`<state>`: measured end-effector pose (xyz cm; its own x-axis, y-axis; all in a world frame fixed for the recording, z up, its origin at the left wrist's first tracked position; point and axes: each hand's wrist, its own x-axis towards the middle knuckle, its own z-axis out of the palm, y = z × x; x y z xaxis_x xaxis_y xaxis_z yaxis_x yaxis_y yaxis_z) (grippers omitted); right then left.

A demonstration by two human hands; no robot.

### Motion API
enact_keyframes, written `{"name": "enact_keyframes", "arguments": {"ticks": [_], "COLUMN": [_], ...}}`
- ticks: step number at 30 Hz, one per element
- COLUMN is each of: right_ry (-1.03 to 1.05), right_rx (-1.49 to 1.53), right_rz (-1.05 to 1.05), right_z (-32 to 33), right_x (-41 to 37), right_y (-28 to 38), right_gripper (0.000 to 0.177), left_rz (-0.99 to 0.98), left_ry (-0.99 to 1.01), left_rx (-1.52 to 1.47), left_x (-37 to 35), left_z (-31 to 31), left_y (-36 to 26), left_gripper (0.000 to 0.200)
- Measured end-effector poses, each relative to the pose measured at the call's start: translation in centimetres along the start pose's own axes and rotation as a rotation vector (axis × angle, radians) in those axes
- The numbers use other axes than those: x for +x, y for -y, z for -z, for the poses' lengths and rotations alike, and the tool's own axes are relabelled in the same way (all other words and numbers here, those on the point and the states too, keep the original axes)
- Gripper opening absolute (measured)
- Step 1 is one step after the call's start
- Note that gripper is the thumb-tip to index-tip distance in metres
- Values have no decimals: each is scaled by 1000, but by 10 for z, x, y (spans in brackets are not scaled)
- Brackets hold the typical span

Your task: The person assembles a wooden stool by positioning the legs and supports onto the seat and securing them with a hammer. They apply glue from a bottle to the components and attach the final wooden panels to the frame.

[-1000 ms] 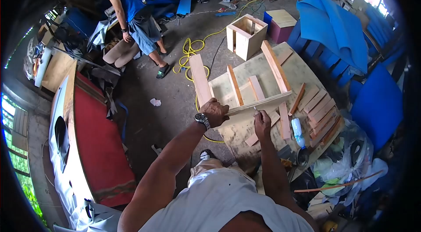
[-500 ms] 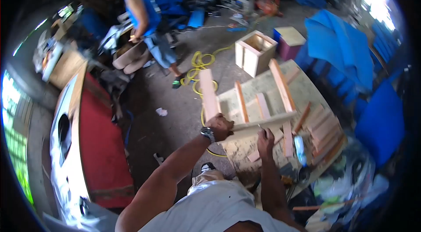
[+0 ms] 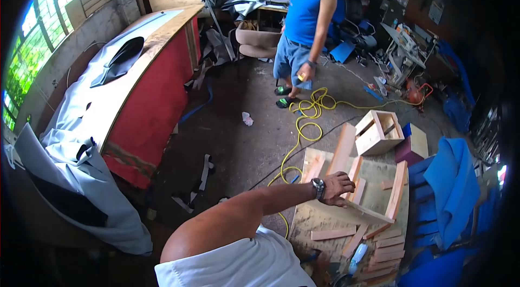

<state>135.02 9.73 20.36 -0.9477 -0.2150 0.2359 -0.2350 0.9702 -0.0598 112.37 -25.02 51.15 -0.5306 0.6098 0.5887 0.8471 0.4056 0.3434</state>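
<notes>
My left hand, with a watch on its wrist, is curled over the near board of a wooden frame. Its fingers lie across the top edge. The frame has several crosspieces and rests on a worn plywood worktop. A flat, pale board slants up just beyond this hand. My right hand is low by the near side of the worktop, dark and partly hidden, and its fingers cannot be made out. Nearby are loose wood strips and a clear bottle.
A person in a blue top stands beyond a yellow hose on the floor. An open wooden box is behind the worktop. Blue sheeting lies right; a red-sided bench stands left.
The view has swung left. My left hand has shifted from the flat board's end onto the frame. My right hand has dropped from the frame's near side. The other person has turned and straightened.
</notes>
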Motion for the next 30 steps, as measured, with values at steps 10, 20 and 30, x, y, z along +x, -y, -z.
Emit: {"name": "enact_keyframes", "arguments": {"ticks": [10,20,30], "right_ry": [637,797,747], "right_rx": [533,437,530], "right_rz": [-590,-394,-365], "right_z": [6,-4,-22], "right_x": [149,165,328], "right_y": [224,298,343], "right_gripper": [35,39,35], "left_rz": [1288,2359,2253], "left_ry": [367,-185,-373], "left_rx": [-201,222,-230], "left_x": [-390,-773,-720], "left_z": [114,325,189], "left_y": [144,-1,-49], "left_gripper": [39,44,37]}}
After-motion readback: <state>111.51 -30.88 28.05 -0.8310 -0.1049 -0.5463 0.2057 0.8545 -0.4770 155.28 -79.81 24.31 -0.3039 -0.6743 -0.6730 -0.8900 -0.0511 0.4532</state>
